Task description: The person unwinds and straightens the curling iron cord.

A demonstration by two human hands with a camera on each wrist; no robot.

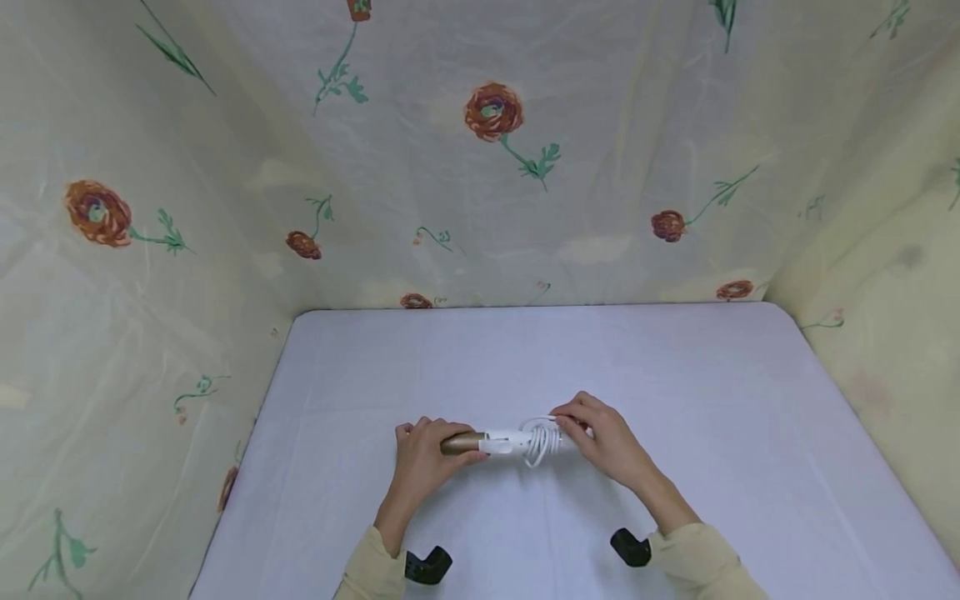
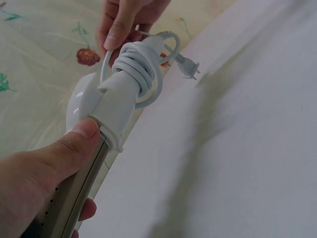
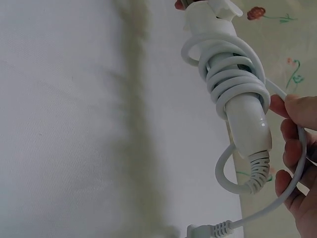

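A curling iron with a bronze barrel (image 2: 79,191) and a white handle (image 3: 247,126) is held above the table, roughly level in the head view. My left hand (image 1: 423,462) grips the barrel, thumb near where it meets the white part. A white power cord (image 1: 542,440) is wound in several loops around the handle. With thumb and fingertips, my right hand (image 1: 611,446) pinches a loose stretch of that cord beside the handle's end. The two-pin plug (image 2: 188,67) hangs free past the handle.
Below lies a table (image 1: 547,358) with a white cover. Floral-patterned sheeting (image 1: 600,167) hangs behind it and along both sides. A black device sits at each wrist, the left one (image 1: 429,566) and the right one (image 1: 630,547).
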